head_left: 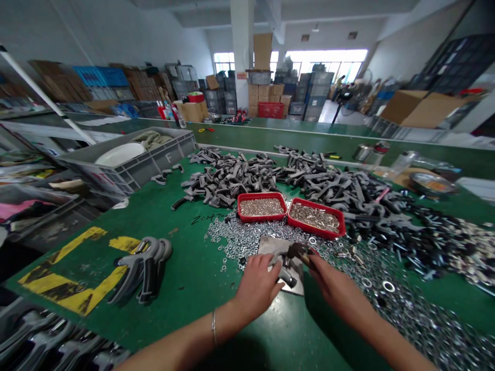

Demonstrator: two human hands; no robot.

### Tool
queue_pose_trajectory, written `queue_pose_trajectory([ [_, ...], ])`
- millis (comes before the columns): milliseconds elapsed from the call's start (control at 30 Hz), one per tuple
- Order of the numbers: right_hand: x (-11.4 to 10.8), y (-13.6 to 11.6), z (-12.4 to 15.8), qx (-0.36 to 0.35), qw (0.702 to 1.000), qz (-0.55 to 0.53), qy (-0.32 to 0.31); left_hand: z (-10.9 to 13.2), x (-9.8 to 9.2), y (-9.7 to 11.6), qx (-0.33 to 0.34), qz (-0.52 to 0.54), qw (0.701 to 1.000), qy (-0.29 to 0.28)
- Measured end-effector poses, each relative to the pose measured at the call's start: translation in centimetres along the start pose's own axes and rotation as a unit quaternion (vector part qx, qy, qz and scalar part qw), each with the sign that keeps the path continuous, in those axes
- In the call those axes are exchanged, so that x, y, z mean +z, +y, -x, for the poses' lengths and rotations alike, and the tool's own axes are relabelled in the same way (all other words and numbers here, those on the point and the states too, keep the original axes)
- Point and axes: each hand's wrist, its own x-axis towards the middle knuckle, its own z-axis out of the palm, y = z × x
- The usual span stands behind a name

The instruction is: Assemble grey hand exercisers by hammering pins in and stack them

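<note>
Head view: at lower centre of the frame, the left hand rests with fingers curled over a grey metal-and-plastic handle piece on a square steel plate, while the right hand has its fingers pressed together, pinching a small dark part whose exact shape is hidden. Loose silver steel washers spread around the plate, below two red plastic trays of small fasteners, on a green workbench. Risk: a slipped pinch could drop the dark part among the washers, where it would be hard to pick out.
</note>
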Motion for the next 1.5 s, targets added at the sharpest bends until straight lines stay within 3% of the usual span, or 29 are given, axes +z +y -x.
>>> queue_pose_trajectory([
  [167,0.0,-1.6,0.1,-0.032,0.999,-0.024,0.013,0.9,1.5,0.4,-0.089,0.055,0.994,0.028],
  [267,0.2,-1.9,-0.1,-0.029,0.998,0.003,-0.06,0.7,2.4,0.2,-0.107,0.061,0.991,0.057],
  [333,0.3,-1.7,0.1,-0.015,0.994,-0.034,-0.104,0.5,2.4,0.1,-0.113,0.059,0.99,0.059],
  [400,0.4,-1.1,1.2,0.047,0.986,-0.111,-0.112,0.2,1.8,0.0,-0.109,0.066,0.991,0.046],
  [467,0.5,0.0,3.0,0.159,0.962,-0.187,-0.116,-0.3,0.8,-0.2,-0.105,0.1,0.989,0.027],
  [533,0.3,1.8,5.0,0.238,0.939,-0.214,-0.127,-1.1,-0.4,-0.6,-0.134,0.196,0.971,-0.01],
  [567,0.1,2.8,5.8,0.241,0.942,-0.197,-0.129,-1.5,-1.0,-0.9,-0.159,0.264,0.95,-0.041],
  [633,-0.6,4.7,6.3,0.194,0.97,-0.104,-0.1,-2.2,-1.7,-1.7,-0.207,0.37,0.902,-0.084],
  [667,-0.9,5.5,5.9,0.161,0.983,-0.045,-0.075,-2.5,-1.8,-2.1,-0.215,0.381,0.896,-0.081],
  [767,-1.2,6.7,3.0,0.101,0.989,0.104,-0.005,-2.5,-1.4,-3.1,-0.173,0.265,0.949,0.001],
  [833,-0.6,6.7,0.4,0.095,0.979,0.183,0.011,-1.8,-0.8,-3.4,-0.128,0.192,0.973,0.02],
  [967,0.9,6.6,-2.7,0.091,0.967,0.238,0.008,0.2,0.3,-2.9,-0.076,0.162,0.984,0.013],
  [1067,0.4,6.4,-3.2,0.074,0.972,0.225,0.01,0.8,0.4,-2.3,-0.079,0.158,0.984,-0.007],
  [1133,-0.3,5.4,-3.3,0.063,0.985,0.156,0.032,0.7,0.2,-2.2,-0.091,0.168,0.981,-0.024],
  [1200,-0.4,3.4,-3.6,0.072,0.995,-0.018,0.063,0.4,0.0,-2.3,-0.1,0.182,0.978,-0.034],
  [1267,0.7,0.9,-4.0,0.096,0.963,-0.235,0.091,0.2,-0.1,-2.4,-0.103,0.187,0.976,-0.035],
  [1333,2.7,-1.3,-4.5,0.114,0.916,-0.37,0.103,0.1,0.1,-2.6,-0.104,0.182,0.977,-0.036],
  [1400,4.9,-2.6,-4.9,0.115,0.897,-0.416,0.101,0.1,0.2,-2.7,-0.103,0.175,0.978,-0.04],
  [1500,6.9,-2.9,-5.3,0.115,0.903,-0.4,0.103,0.0,0.3,-2.8,-0.098,0.175,0.979,-0.042],
])
